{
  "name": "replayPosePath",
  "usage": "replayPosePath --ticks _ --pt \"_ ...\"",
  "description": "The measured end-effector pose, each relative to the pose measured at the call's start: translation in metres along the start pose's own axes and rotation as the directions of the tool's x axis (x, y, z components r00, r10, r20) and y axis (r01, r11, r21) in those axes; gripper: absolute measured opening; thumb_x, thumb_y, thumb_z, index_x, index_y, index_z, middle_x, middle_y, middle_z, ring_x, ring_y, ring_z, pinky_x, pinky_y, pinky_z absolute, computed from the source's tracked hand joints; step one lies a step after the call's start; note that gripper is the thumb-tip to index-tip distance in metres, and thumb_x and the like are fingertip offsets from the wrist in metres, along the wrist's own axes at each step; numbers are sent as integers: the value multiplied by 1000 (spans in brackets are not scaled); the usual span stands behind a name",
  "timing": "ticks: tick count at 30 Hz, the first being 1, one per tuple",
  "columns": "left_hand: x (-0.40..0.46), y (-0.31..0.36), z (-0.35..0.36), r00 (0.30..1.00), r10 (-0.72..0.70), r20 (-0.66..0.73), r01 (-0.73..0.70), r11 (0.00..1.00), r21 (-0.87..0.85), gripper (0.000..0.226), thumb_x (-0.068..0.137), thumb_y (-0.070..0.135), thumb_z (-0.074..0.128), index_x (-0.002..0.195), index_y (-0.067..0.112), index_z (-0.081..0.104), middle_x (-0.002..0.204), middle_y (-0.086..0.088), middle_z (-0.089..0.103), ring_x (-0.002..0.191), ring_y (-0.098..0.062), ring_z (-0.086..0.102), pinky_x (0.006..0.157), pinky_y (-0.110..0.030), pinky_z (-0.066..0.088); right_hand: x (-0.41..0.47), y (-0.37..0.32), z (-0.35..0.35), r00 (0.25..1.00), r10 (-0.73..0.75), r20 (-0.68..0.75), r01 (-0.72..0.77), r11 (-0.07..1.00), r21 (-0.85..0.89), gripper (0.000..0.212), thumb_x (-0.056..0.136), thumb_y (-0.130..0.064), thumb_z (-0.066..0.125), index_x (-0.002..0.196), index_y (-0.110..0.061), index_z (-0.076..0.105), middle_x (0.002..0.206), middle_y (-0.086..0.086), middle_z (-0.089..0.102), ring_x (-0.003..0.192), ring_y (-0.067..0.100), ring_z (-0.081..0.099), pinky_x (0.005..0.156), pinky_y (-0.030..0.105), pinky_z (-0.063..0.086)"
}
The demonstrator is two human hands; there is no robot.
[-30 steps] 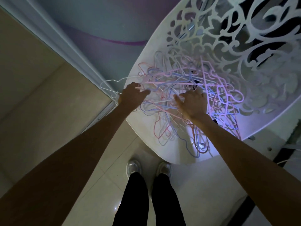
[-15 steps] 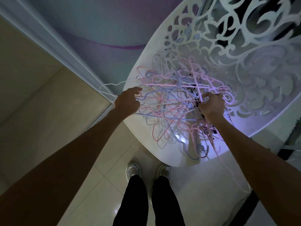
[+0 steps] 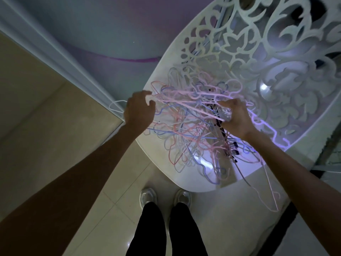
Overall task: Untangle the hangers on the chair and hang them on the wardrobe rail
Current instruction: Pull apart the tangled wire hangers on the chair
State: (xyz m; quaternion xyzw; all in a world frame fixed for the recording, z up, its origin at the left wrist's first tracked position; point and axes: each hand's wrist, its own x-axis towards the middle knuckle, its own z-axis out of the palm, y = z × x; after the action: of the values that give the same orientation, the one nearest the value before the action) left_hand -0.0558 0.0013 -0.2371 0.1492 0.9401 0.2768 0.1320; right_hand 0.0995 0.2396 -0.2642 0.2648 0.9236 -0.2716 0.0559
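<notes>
The left hand and right hand each grip one end of a pale pink thin hanger, its long axis spanning between them above the tangled heap of pastel hangers on the white fretwork chair.

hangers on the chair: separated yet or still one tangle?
Still one tangle. The hangers lie interlocked on the chair seat; left hand and right hand each grip strands.

Your single head-worn camera looks steeply down from close above the white openwork plastic chair, your shoes at the bottom edge.
</notes>
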Motion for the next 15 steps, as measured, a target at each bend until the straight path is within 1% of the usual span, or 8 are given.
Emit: replayPosePath --ticks 3,5,7,9,10,11,13,15 --pt "11 18 -12 952 295 -81 -282 949 144 51 88 35 58 133 11 49 142 -13 44 131 -30 40 106 -39 32 -1 -11 -26 967 -251 -37 252 968 14 62 60 -14 53 120 -3 60 112 27 55 107 38 50 92 39 37" --pt "21 35 -18 923 377 75 -382 879 284 70 87 50 55 143 13 36 149 -12 35 138 -26 32 111 -40 24 4 -24 -37 927 -374 -34 375 927 19 69 51 -2 45 118 -4 62 111 24 55 106 29 47 89 30 37" --pt "30 51 -21 917 260 302 -356 875 328 75 89 60 42 147 16 26 149 -10 37 137 -24 35 114 -40 18 11 -42 -45 896 -443 -15 443 896 -19 72 50 7 44 118 -7 62 113 18 55 106 23 44 85 23 34" --pt "35 64 -25 822 98 562 -180 979 93 81 83 72 34 139 14 41 133 -10 55 118 -22 57 103 -36 38 17 -58 -50 872 -489 -25 487 871 -57 73 50 14 47 118 -10 61 113 15 55 107 27 47 86 32 40" --pt "33 67 -27 765 90 638 -63 996 -66 79 82 73 37 130 12 50 115 -9 67 94 -17 68 85 -29 51 22 -62 -51 863 -504 -40 500 863 -69 76 50 17 47 119 -11 61 114 14 56 107 30 49 87 36 42" --pt "29 66 -25 741 102 664 25 984 -179 65 87 64 42 124 12 55 92 -4 71 67 -8 69 64 -22 53 26 -65 -50 853 -518 -58 512 854 -90 78 49 18 47 120 -12 61 116 14 56 109 32 50 89 38 42" --pt "24 57 -22 819 136 557 1 971 -238 31 96 40 45 113 18 58 58 10 66 40 3 54 46 -19 44 34 -66 -45 824 -558 -98 539 825 -171 79 52 16 47 124 -14 59 123 14 56 115 33 50 97 37 39" --pt "19 43 -22 915 159 370 -93 977 -189 20 98 32 43 106 25 60 51 14 58 37 8 49 51 -20 42 37 -56 -38 830 -512 -223 467 855 -225 74 59 16 50 127 -12 56 127 15 55 118 31 48 100 36 36"
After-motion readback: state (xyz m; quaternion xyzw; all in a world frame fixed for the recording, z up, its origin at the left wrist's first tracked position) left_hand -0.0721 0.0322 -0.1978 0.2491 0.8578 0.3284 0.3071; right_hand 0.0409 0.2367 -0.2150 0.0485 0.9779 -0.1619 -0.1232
